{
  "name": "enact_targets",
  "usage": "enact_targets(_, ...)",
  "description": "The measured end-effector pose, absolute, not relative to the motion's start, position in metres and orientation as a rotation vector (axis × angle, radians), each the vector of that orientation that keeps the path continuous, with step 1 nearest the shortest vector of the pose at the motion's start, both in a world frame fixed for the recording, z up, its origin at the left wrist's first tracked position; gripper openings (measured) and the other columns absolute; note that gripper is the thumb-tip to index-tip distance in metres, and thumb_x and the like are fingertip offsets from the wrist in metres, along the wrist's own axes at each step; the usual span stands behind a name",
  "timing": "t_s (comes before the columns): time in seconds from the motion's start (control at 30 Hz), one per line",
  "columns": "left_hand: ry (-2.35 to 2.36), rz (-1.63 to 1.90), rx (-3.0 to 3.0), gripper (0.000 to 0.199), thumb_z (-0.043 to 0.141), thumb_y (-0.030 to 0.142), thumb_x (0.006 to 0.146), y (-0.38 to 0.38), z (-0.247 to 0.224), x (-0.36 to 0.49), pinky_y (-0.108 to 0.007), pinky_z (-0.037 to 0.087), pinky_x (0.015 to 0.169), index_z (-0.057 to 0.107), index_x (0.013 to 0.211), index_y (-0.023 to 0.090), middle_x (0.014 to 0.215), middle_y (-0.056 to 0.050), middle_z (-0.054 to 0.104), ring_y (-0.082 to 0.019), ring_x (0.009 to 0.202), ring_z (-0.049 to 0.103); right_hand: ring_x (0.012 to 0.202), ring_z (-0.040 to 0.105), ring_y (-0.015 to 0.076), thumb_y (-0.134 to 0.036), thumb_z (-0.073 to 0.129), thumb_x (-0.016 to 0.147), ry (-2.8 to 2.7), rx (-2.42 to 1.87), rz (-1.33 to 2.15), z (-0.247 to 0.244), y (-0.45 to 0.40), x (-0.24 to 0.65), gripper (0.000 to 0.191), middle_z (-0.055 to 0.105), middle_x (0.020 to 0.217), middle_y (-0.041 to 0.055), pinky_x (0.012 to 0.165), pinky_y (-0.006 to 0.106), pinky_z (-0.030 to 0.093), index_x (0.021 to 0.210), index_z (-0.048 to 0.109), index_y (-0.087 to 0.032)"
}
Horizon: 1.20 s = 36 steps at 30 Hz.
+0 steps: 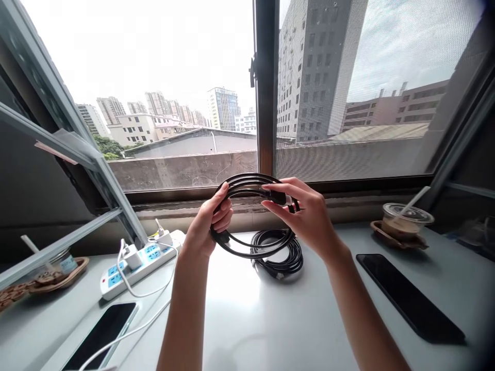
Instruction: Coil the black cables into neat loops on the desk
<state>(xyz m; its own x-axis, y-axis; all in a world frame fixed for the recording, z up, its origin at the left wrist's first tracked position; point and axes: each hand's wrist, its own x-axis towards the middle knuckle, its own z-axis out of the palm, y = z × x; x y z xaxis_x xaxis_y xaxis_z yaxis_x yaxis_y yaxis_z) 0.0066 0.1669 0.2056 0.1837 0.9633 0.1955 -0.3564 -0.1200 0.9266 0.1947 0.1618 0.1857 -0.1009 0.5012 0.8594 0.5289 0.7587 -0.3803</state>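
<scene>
Above the table I hold a coiled black cable point(247, 254) between both hands. My left hand point(211, 219) is closed round the left side of the loops, thumb on top. A dark connector shows at the lower left of the coil, just below those fingers. My right hand point(303, 211) pinches a black connector end point(276, 197) between thumb and fingers at the right side of the loops. Behind and below the held coil, a second coiled black cable point(296, 260) lies on the white table point(247, 319).
At left are a white power strip point(145, 265) with plugged-in chargers, a phone point(102, 332) with a white cable across it, and a cup in a cardboard holder point(73, 273). A black phone point(410, 296) and an iced drink point(406, 221) stand right. A window frame point(266, 103) rises behind.
</scene>
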Motion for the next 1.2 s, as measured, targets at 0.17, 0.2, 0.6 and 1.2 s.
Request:
enact_targets(0.17, 0.697, 1.332, 1.171, 0.049, 0.065, 0.044, 0.077, 0.170, 0.203, 0.007, -0.014, 0.013, 0.029, 0.035, 0.049, 0.017, 0.039, 0.010, 0.018, 0.000, 0.031, 0.017, 0.072, 0.061, 0.0124, -0.040, 0.062, 0.083, -1.740, -0.785, -0.111, 0.185, 0.161, 0.194, 0.027, 0.064, 0.101, 0.0036, 0.059, 0.023, 0.048, 0.104, 0.068, -0.024)
enact_targets(0.2, 0.702, 1.341, 1.173, 0.049, 0.066, 0.045, 0.076, 0.171, 0.202, 0.008, -0.013, 0.013, 0.029, 0.036, 0.050, 0.016, 0.038, 0.010, 0.018, 0.000, 0.031, 0.017, 0.076, 0.062, 0.0132, -0.040, 0.061, 0.083, -1.736, -0.806, -0.148, 0.184, 0.161, 0.194, 0.027, 0.064, 0.103, 0.0036, 0.059, 0.022, 0.049, 0.105, 0.067, -0.025)
enact_targets(0.6, 0.634, 1.245, 1.111, 0.035, 0.072, 0.042, 0.072, 0.169, 0.198, 0.026, -0.010, 0.023, 0.035, 0.056, 0.075, 0.011, 0.043, 0.011, 0.025, -0.001, 0.037, 0.027, 0.080, 0.063, 0.0158, -0.036, 0.044, 0.093, -1.558, -1.086, -0.345, 0.169, 0.183, 0.194, 0.026, 0.063, 0.102, 0.0047, 0.053, 0.022, 0.044, 0.105, 0.064, -0.024)
enact_targets(1.2, 0.625, 1.152, 1.464, 0.043, 0.054, 0.057, 0.080, 0.122, 0.204, 0.035, -0.014, 0.019, 0.026, 0.041, 0.067, 0.019, 0.036, 0.012, 0.029, -0.004, 0.023, 0.035, 0.080, 0.067, 0.0204, -0.044, 0.043, 0.092, -1.669, -1.080, -0.004, 0.170, 0.156, 0.210, 0.028, 0.070, 0.092, 0.0057, 0.064, 0.027, 0.045, 0.104, 0.055, -0.022)
